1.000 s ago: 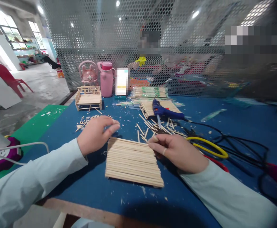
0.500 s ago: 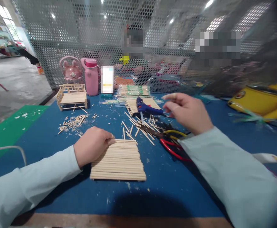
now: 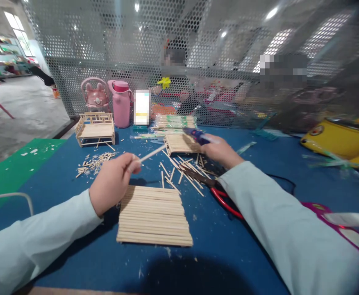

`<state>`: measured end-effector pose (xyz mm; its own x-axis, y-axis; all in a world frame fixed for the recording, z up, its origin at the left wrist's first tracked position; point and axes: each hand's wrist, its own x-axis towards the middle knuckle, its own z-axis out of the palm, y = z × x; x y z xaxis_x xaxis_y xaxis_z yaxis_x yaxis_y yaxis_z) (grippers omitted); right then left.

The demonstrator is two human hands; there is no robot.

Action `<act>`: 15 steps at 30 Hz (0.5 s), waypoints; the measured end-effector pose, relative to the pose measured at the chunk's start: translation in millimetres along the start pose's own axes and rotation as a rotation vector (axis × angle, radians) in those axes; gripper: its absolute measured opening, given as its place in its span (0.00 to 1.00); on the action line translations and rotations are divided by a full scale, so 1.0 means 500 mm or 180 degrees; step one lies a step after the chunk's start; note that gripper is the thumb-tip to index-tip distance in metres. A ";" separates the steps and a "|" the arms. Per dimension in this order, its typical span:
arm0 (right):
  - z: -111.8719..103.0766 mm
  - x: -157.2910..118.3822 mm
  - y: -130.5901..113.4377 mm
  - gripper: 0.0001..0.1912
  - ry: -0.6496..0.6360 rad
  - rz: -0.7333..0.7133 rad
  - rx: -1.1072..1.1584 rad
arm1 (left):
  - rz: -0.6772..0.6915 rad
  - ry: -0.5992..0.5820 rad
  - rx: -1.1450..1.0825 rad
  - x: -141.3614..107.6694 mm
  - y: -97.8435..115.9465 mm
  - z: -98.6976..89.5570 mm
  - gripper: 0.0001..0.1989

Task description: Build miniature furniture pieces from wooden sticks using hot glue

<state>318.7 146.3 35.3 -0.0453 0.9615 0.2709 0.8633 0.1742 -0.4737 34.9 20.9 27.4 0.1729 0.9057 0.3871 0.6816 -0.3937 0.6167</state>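
My left hand (image 3: pixel 113 180) pinches one end of a thin wooden stick (image 3: pixel 152 154), raised above the table and slanting up to the right. Below it lies a flat panel of wooden sticks (image 3: pixel 155 215) set side by side. My right hand (image 3: pixel 221 152) is closed around a blue glue gun (image 3: pixel 197 135), a pale glue stick showing at its back. The gun is over a second stick-built piece (image 3: pixel 181 144). Under my right forearm lie red-handled scissors (image 3: pixel 225 203), partly hidden by the sleeve.
Loose sticks (image 3: pixel 191 178) and a pile of short offcuts (image 3: pixel 95 163) lie on the blue table (image 3: pixel 90 254). A small wooden bench model (image 3: pixel 96 130), a pink bottle (image 3: pixel 121 104) and a bright phone (image 3: pixel 142 107) stand behind. Yellow bag (image 3: pixel 342 141) at right; perforated screen (image 3: pixel 105 45) at the back.
My left hand has lifted a stick away from the panel. My right hand has moved left and taken hold of the glue gun, now raised.
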 end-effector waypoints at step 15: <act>-0.066 -0.213 -0.155 0.29 -0.1065 -0.0573 0.0802 | -0.2108 -0.0543 -0.2524 -0.066 -0.007 -0.002 0.24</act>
<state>273.4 23.5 71.0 -0.3791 0.9197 0.1016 0.6794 0.3512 -0.6443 26.3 -7.8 13.2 0.0751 0.9637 -0.2560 0.0256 0.2548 0.9667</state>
